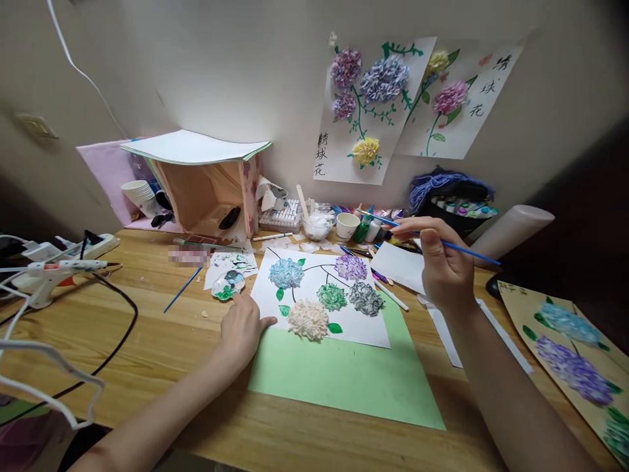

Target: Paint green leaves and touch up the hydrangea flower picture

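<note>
In my raised right hand (442, 259) is a blue paintbrush (455, 248), its bristle tip pointing left above the paint bottles. My left hand (242, 328) rests beside the white sheet's left edge, fingertips at a small palette (228, 284) with green and grey paint; whether it grips the palette is unclear. The white sheet (363, 332) lies on green paper (344, 380). It carries raised flower heads in blue, purple, green and grey, plus a cream flower (308, 320) near its lower edge. Painted dark stems and green leaves (335, 328) surround them.
A second blue brush (183, 290) and a glue gun (63, 275) with cables lie left. Behind stand a paper cup (346, 226), a green bottle (362, 226) and an open box (206, 190). A flower picture (570, 354) lies right; two more hang on the wall.
</note>
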A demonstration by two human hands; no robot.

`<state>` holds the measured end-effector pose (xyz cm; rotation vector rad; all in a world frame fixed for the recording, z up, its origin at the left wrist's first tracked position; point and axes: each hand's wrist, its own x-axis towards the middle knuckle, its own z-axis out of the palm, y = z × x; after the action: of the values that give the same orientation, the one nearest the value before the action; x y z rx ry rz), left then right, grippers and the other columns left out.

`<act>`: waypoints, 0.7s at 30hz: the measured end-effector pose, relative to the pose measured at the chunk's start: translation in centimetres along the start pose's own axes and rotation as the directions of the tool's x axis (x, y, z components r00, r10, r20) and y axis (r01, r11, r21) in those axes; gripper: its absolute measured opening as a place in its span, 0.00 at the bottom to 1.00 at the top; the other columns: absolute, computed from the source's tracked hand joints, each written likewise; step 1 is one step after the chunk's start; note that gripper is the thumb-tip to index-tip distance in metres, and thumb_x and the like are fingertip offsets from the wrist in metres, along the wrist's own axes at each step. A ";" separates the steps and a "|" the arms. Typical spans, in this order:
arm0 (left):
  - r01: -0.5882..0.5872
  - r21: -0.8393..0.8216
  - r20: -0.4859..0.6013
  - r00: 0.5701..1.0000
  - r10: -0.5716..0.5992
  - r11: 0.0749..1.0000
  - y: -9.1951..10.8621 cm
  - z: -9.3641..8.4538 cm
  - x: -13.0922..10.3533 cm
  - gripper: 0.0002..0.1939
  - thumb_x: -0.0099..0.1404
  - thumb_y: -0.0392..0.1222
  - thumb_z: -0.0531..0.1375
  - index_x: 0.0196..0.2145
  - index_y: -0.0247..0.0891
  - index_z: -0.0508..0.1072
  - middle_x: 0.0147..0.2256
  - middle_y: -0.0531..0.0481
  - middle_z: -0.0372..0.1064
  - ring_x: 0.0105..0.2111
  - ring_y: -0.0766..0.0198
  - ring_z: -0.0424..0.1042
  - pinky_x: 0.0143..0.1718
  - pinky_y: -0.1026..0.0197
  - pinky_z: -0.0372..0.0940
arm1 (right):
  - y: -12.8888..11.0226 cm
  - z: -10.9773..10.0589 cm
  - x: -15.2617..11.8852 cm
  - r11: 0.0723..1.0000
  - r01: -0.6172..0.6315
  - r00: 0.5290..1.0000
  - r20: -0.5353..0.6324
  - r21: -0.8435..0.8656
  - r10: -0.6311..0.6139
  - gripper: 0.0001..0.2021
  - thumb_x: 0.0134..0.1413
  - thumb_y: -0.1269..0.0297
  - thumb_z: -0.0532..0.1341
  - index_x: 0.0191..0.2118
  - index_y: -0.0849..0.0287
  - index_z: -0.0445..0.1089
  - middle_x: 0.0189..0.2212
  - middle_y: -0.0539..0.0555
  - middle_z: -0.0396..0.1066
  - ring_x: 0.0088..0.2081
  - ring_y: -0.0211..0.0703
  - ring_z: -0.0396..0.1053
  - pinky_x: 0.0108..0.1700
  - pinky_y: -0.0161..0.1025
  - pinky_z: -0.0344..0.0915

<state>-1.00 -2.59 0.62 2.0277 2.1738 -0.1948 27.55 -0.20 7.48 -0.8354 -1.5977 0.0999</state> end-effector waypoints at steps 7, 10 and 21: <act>-0.033 -0.075 0.024 0.999 0.035 0.997 -0.9 0.4 0.6 0.24 0.62 0.54 0.58 0.45 0.29 0.69 0.46 0.30 0.70 0.48 0.44 0.71 0.41 0.56 0.63 | -0.2 -0.3 0.1 0.999 0.005 1.000 -0.006 0.037 -0.005 0.14 0.65 0.60 0.52 0.37 0.55 0.75 0.36 0.55 0.75 0.37 0.41 0.71 0.37 0.37 0.67; -0.030 -0.092 0.024 0.999 0.032 0.995 -0.9 0.5 0.4 0.25 0.62 0.56 0.58 0.45 0.30 0.69 0.46 0.31 0.70 0.48 0.45 0.71 0.41 0.56 0.63 | -0.3 -0.5 0.3 0.999 0.019 1.000 -0.015 0.044 -0.019 0.14 0.65 0.60 0.52 0.37 0.55 0.75 0.35 0.55 0.75 0.35 0.40 0.71 0.37 0.37 0.67; 0.070 -0.041 -0.065 0.995 -0.072 0.997 -0.3 1.0 0.8 0.30 0.63 0.57 0.57 0.48 0.24 0.67 0.47 0.28 0.67 0.46 0.45 0.72 0.40 0.54 0.66 | -0.9 -1.0 0.7 0.998 -0.004 0.995 -0.098 0.061 0.010 0.14 0.65 0.58 0.53 0.36 0.54 0.75 0.35 0.52 0.75 0.34 0.38 0.71 0.37 0.38 0.66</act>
<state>-1.35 -2.01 -0.58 1.9656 2.2730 -0.0944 28.07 -0.91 8.77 -0.7870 -1.4927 0.1101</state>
